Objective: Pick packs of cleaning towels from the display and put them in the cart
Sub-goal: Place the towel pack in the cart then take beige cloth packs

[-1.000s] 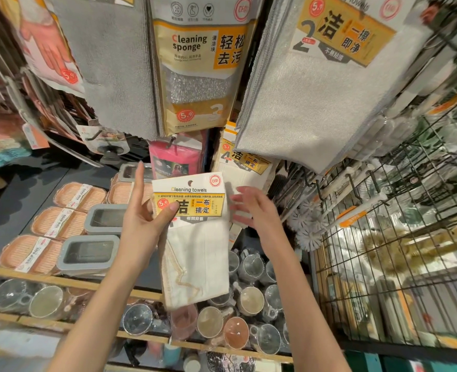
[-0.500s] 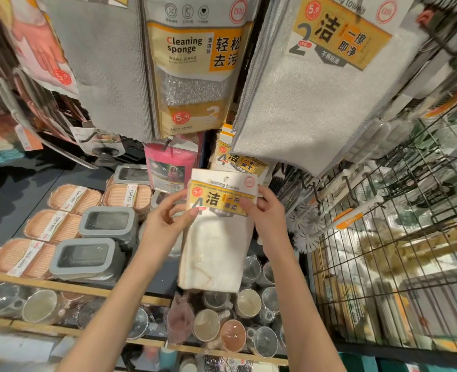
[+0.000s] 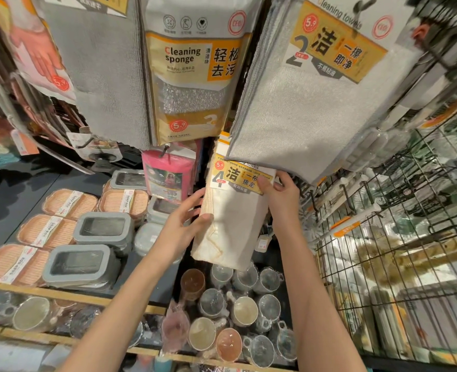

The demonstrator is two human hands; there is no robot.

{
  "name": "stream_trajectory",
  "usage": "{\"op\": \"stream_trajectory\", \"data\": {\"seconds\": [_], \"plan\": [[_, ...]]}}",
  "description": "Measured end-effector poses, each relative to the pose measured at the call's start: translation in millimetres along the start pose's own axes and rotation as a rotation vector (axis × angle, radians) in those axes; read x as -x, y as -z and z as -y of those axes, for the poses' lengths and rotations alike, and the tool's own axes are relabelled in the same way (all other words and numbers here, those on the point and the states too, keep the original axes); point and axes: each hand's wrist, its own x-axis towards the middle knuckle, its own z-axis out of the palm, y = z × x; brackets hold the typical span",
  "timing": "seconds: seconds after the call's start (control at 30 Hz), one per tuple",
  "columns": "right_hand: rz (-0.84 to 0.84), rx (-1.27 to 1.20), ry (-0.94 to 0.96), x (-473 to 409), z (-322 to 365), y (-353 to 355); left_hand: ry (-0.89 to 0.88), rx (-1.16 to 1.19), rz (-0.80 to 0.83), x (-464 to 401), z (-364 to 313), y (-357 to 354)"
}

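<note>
A pack of white cleaning towels [image 3: 235, 224] with a yellow label hangs in the display's lower row, its top tucked under a large grey towel pack [image 3: 316, 103]. My right hand [image 3: 282, 194] pinches the yellow label at the pack's upper right, thumb on the front. My left hand [image 3: 184, 221] holds the pack's left edge, thumb on the front and fingers behind. The cart [image 3: 396, 251] is the black wire basket at the right.
A cleaning sponge pack [image 3: 192, 76] and grey cloths hang above. A pink pack [image 3: 168, 173] hangs left of the towels. Soap boxes [image 3: 61, 226] and grey containers [image 3: 104, 229] fill the shelf at left. Wrapped cups [image 3: 230, 312] stand below. Bottle brushes [image 3: 350, 200] hang by the cart.
The towel pack has moved up and right, back against the hanging row under the grey towel pack. My left hand slid from the label down to the pack's left edge.
</note>
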Motion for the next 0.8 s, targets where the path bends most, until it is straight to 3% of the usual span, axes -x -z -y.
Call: {"op": "stream_trajectory", "data": {"seconds": [0.8], "plan": [[-0.105,0.075,-0.065,-9.8,-21.5,-2.8,0.025,-0.037,-0.026,-1.3,8.3,-0.1]]}}
